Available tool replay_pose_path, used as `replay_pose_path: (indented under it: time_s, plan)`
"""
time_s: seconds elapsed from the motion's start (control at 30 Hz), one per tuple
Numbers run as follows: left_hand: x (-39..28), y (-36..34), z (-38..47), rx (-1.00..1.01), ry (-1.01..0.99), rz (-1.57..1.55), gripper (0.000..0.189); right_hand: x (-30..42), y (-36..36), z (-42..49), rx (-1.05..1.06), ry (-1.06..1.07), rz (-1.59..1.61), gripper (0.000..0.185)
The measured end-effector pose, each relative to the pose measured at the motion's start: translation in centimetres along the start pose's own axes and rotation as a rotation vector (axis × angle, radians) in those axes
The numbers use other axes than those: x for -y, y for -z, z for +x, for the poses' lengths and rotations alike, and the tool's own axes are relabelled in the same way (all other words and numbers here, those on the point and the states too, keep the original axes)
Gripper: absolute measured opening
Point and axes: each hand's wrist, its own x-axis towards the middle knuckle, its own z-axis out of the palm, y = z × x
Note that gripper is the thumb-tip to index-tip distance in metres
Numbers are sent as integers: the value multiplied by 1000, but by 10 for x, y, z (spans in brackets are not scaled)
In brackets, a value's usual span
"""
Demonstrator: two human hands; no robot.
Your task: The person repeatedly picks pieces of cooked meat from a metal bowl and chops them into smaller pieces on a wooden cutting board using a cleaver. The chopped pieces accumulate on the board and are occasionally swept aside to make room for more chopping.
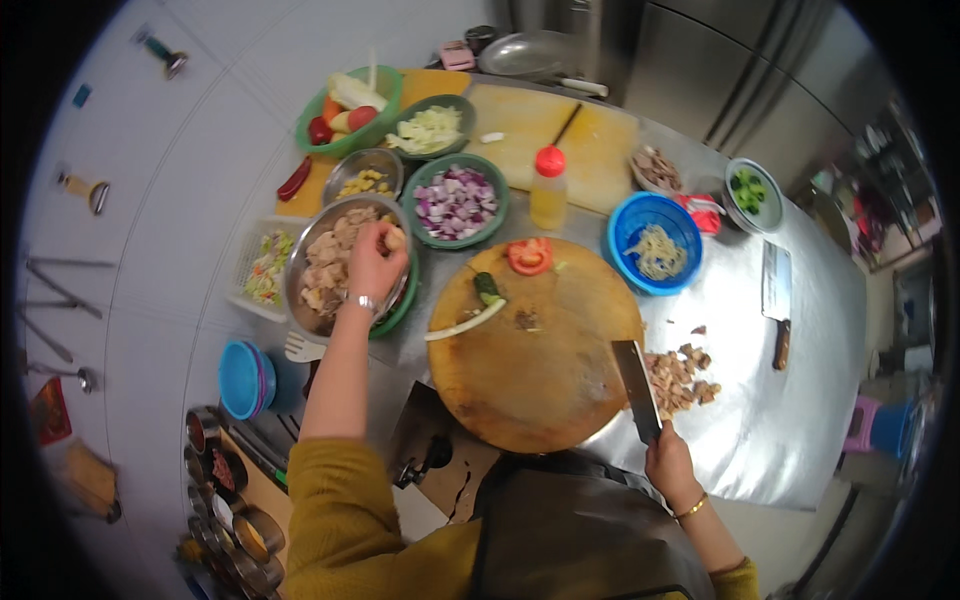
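My left hand [377,262] is over a steel bowl [291,304] of pale cooked meat chunks [326,259], its fingers closed around a piece of meat [394,239]. In my right hand [670,466] is the handle of a cleaver [637,390], its blade at the right edge of a round wooden chopping board [540,375]. Diced meat [679,382] lies in a heap on the steel table just right of the blade. On the board are a cut tomato [529,256], a cucumber end [486,285] and a pale green stalk [466,324].
Around the board stand a bowl of diced red onion [455,204], an oil bottle [549,191] and a blue basket [616,247] of shredded food. A second cleaver [776,289] lies at right. Seasoning tins [259,536] line the lower left, near stacked blue bowls [241,379].
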Motion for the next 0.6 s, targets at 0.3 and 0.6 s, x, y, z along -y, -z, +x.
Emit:
replay_pose_path:
  time_s: [0.3, 0.6]
  plan:
    - [-128, -207, -179, 637, -70, -322, 27, -13, 7, 1, -2, -118, 289, 23]
    - [-116, -225, -191, 413, -312, -341, 20, -2, 32, -35, 74, -223, 304, 19]
